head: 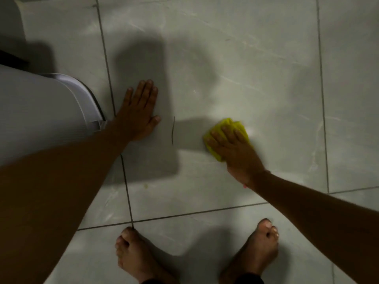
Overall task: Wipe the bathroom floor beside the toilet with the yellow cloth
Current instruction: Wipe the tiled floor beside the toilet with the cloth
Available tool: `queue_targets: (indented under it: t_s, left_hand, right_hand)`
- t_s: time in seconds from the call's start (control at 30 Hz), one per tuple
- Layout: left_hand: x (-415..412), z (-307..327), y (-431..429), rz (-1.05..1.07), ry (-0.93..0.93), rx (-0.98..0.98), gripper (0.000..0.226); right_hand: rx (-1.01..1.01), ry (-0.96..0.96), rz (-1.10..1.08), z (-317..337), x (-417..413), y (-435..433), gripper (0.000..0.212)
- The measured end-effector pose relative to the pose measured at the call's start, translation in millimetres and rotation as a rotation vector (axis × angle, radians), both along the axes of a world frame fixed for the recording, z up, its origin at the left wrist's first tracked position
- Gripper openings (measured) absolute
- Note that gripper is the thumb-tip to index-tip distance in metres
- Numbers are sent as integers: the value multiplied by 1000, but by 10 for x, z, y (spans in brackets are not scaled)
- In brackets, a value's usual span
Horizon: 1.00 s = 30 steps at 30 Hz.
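The yellow cloth point(229, 125) lies bunched on the pale grey tiled floor point(256, 64), right of centre. My right hand point(231, 146) presses flat on top of it, fingers spread over the cloth, covering most of it. My left hand point(137, 113) rests palm down on the bare tile, fingers together and pointing away from me, holding nothing. It lies just right of the white toilet point(41, 111), which fills the left edge of the view.
My two bare feet point(254, 251) stand on the tiles at the bottom. A thin dark strand point(173, 130) lies on the floor between my hands. Dark grout lines point(323, 99) cross the floor. A white wall or fixture point(12, 21) shows at top left.
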<state>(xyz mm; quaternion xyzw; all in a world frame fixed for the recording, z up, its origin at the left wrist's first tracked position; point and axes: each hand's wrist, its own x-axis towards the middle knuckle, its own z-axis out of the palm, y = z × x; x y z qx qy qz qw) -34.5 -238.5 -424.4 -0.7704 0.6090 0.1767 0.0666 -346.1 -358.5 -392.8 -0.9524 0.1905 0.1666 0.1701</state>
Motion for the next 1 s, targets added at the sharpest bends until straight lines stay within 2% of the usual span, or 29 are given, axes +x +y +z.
queue_targets:
  t_s: [0.03, 0.1, 0.17, 0.2, 0.23, 0.33, 0.4, 0.47, 0.53, 0.57, 0.6, 0.7, 0.73, 0.77, 0.83, 0.9, 0.93, 1.0]
  left_hand:
    - [-4, -7, 1, 10, -6, -5, 83]
    - [-13, -34, 8, 19, -7, -14, 83]
    - [-16, -83, 25, 19, -8, -40, 81]
    - [-13, -103, 35, 23, -5, -53, 80]
    - [-16, -120, 40, 30, 0, -64, 80]
    - [-39, -147, 59, 53, 3, -86, 79]
    - [-54, -152, 63, 77, -2, -97, 78]
    - [-77, -159, 68, 101, -2, -101, 78]
    - [-96, -187, 71, 114, -9, -119, 76]
    - [-106, -203, 68, 125, -13, -128, 75]
    - [-118, -212, 69, 144, -17, -136, 74]
    - [-202, -224, 42, 234, -29, -178, 73]
    - [-220, -225, 32, 268, -28, -186, 73]
    - [-231, -226, 28, 297, -25, -188, 73]
    - [-255, -247, 39, 320, -37, -199, 72]
    - [-260, -285, 41, 311, -50, -225, 71]
    - [-251, -307, 47, 308, -55, -236, 70]
    - [-237, -335, 59, 306, -71, -251, 70]
  right_hand:
    - [7, -24, -30, 25, -85, -102, 55]
    - [-55, -9, -272, -45, 17, -386, 51]
    - [-90, -1, -519, -154, 373, -584, 62]
    - [-84, -19, -573, -176, 563, -564, 66]
    - [-67, -47, -543, -169, 698, -477, 67]
    - [-13, -99, -66, -109, 554, -82, 63]
    - [-7, -84, 97, -54, 204, -38, 61]
    - [-27, -57, -104, -94, 85, -227, 58]
    - [-44, -14, -425, -169, 283, -343, 67]
    - [-48, -20, -490, -176, 433, -303, 70]
    - [-45, -44, -452, -173, 549, -196, 70]
    - [0, -80, 27, -118, 404, 175, 71]
    - [25, -62, 105, -60, 253, 218, 74]
    - [45, -58, 79, -33, 121, 199, 76]
    - [37, -54, -220, -60, 104, 85, 75]
    - [-21, -76, -481, -141, 435, -3, 71]
    - [-34, -107, -533, -184, 642, -6, 70]
    - [-14, -158, -450, -210, 981, 106, 65]
